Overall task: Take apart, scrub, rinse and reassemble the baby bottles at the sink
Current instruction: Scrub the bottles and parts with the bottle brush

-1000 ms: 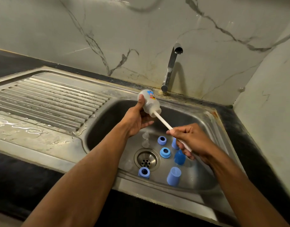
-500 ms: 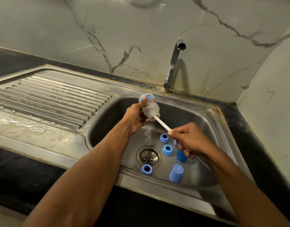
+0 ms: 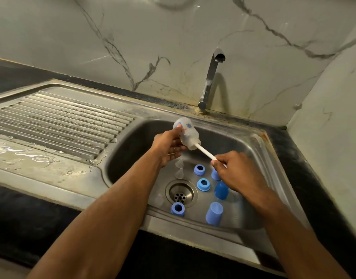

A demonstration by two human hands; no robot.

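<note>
Over the steel sink basin (image 3: 251, 150), my left hand (image 3: 166, 147) grips a clear baby bottle (image 3: 187, 133), tilted with its mouth pointing down to the right. A white brush handle (image 3: 205, 151) sticks out of the bottle's mouth, and my right hand (image 3: 236, 171) pinches its lower end. The brush head is hidden inside the bottle. On the basin floor lie three blue collar rings (image 3: 199, 170) (image 3: 203, 184) (image 3: 177, 208), three blue caps (image 3: 214, 213) (image 3: 221, 189) (image 3: 215, 174) and clear nipples (image 3: 179, 169).
A chrome tap (image 3: 210, 77) rises behind the basin with no water running. The ribbed draining board (image 3: 58, 121) on the left is wet with puddles. The drain strainer (image 3: 180, 193) sits in the basin floor. Marble walls close in behind and on the right.
The brush handle has slid a little deeper and back in the bottle, and the bottle has shifted slightly in my left hand. The parts in the basin have not moved.
</note>
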